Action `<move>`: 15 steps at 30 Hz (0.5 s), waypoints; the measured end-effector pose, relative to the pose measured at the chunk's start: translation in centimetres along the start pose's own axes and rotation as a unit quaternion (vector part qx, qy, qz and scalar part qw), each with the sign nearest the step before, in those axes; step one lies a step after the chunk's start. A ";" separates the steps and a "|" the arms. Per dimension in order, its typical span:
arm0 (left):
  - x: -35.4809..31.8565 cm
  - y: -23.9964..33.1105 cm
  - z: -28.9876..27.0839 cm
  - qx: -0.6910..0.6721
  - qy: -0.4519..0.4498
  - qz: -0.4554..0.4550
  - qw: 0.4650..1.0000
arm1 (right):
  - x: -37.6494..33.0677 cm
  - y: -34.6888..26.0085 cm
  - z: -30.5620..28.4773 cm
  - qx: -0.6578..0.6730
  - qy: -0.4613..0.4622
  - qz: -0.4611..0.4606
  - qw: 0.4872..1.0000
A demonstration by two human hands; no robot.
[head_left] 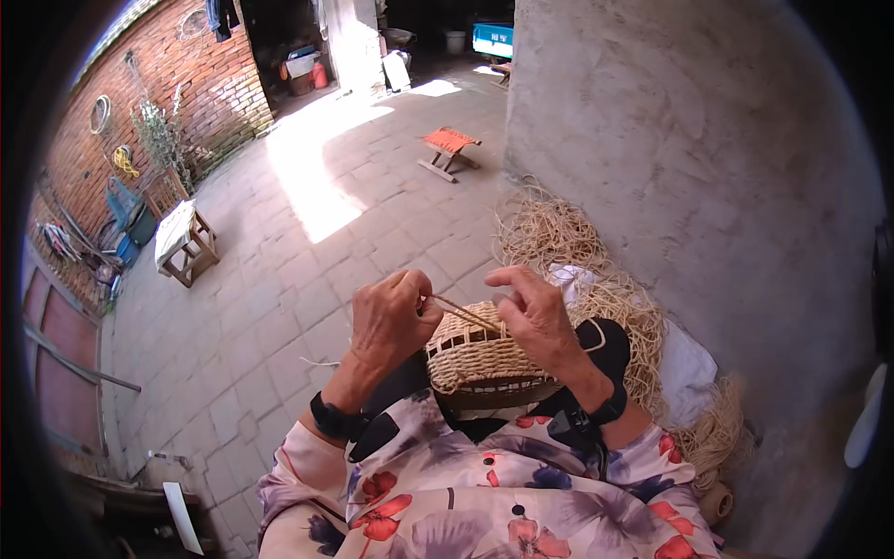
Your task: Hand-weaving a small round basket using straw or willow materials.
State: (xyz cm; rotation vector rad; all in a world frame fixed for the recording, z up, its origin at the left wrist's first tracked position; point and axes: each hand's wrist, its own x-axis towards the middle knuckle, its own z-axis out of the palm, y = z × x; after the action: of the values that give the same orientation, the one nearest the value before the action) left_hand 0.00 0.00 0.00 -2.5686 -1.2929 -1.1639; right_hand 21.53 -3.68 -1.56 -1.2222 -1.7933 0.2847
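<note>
A pale woven straw basket (484,361) rests on my lap, with a row of open gaps around its upper part. My left hand (396,315) is closed above its left side, pinching a doubled straw cord (467,313) that runs taut down to the weave. Over the right side of the basket is my right hand (540,321); its index finger stretches out, and its thumb stands apart from it. Its other fingers are curled and partly hidden. A loose cord end (596,334) curves out beside that hand.
Heaps of straw cord (554,228) and white sacking (687,363) lie along the grey wall (670,140) to my right. An orange-topped folding stool (451,144) stands ahead on the paving. At left are a cloth-covered wooden stool (177,228) and a brick wall (205,84).
</note>
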 end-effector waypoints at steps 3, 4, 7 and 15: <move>0.2 1.3 -1.5 -0.043 0.057 0.014 0.997 | 0.4 -2.1 1.8 0.182 -0.101 0.089 0.974; 0.1 1.6 -1.6 -0.058 0.068 0.002 0.996 | 0.2 -2.7 2.1 0.237 -0.126 0.104 0.958; -0.9 1.6 -1.1 -0.145 0.060 -0.071 0.985 | -1.0 -2.8 1.5 0.311 -0.141 0.132 0.931; -4.9 -0.4 3.3 -0.317 -0.100 -0.206 0.920 | -1.9 -0.7 -0.6 -0.023 -0.096 0.023 0.995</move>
State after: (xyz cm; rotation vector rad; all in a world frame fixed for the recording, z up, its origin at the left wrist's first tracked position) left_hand -0.10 -1.93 -5.56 -3.0028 -1.8207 -1.6629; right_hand 21.68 -5.81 -1.86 -1.3073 -1.9473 0.4014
